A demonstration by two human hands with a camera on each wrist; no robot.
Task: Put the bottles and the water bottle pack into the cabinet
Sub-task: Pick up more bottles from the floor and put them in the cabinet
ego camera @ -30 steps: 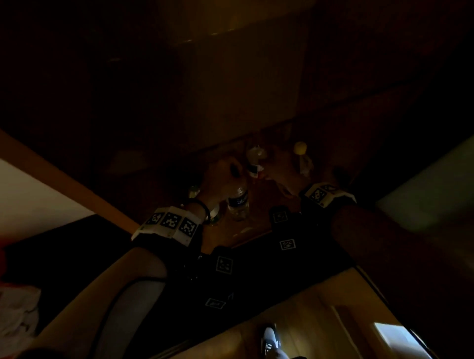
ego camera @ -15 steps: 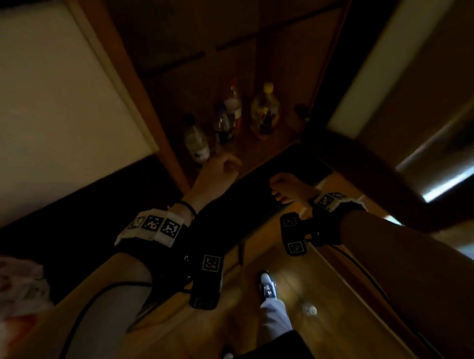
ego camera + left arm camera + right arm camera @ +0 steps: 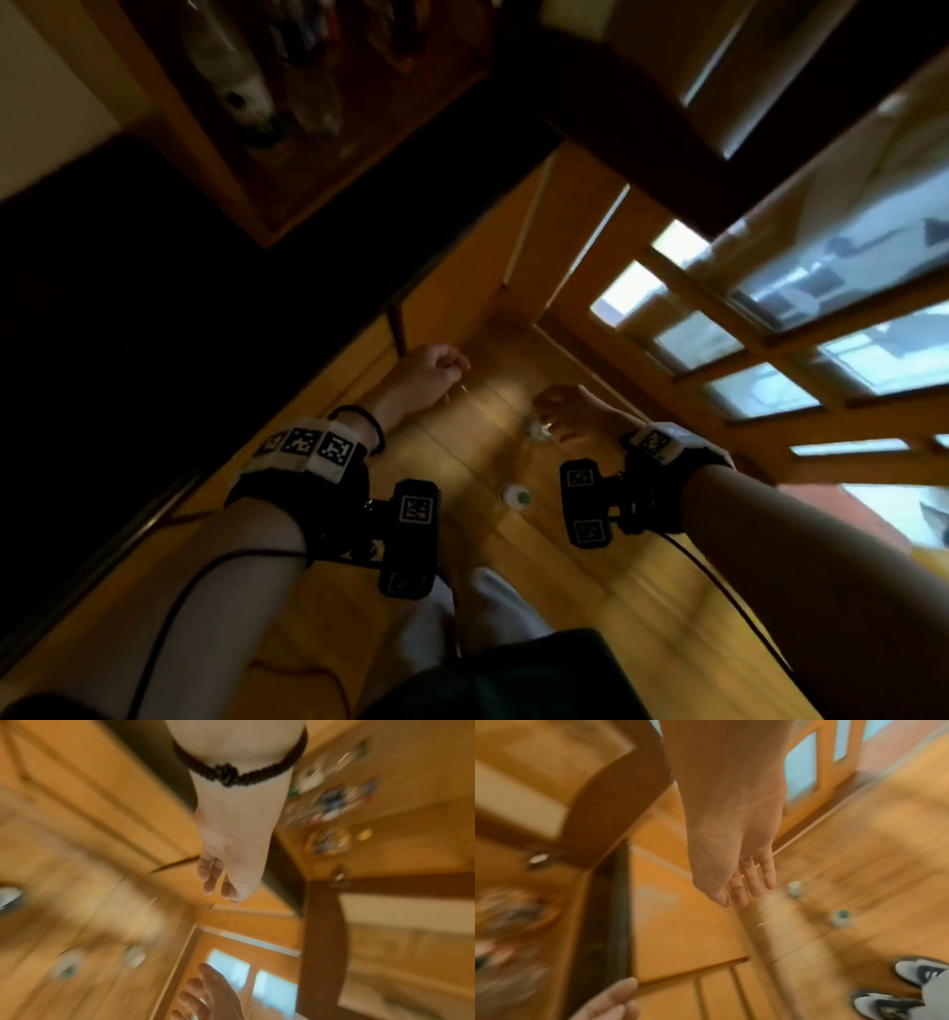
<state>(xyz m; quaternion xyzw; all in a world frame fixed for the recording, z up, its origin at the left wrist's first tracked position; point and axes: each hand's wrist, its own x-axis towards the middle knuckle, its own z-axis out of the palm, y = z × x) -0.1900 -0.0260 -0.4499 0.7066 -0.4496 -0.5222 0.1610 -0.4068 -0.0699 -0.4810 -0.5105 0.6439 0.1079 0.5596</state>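
Note:
Several bottles [image 3: 241, 92] stand blurred inside the open wooden cabinet [image 3: 215, 169] at the top left of the head view; the left wrist view also catches these bottles [image 3: 331, 801]. On the wooden floor stand two small bottles, one with a white cap [image 3: 539, 429] [image 3: 794, 889] and one with a green cap [image 3: 515, 497] [image 3: 841, 918]. My left hand [image 3: 436, 367] [image 3: 216, 882] hangs loosely curled over the floor and holds nothing. My right hand [image 3: 562, 411] [image 3: 752, 886] has straight fingers just short of the white-capped bottle.
A dark cabinet door [image 3: 616, 103] stands open above my right hand. A glazed wooden door [image 3: 770, 349] fills the right side. My shoes [image 3: 911, 975] are on the floor close to the green-capped bottle.
Both hands have come out of the cabinet, leaving the bottles there, and dropped towards the floor. The view has swung down and right to the two floor bottles.

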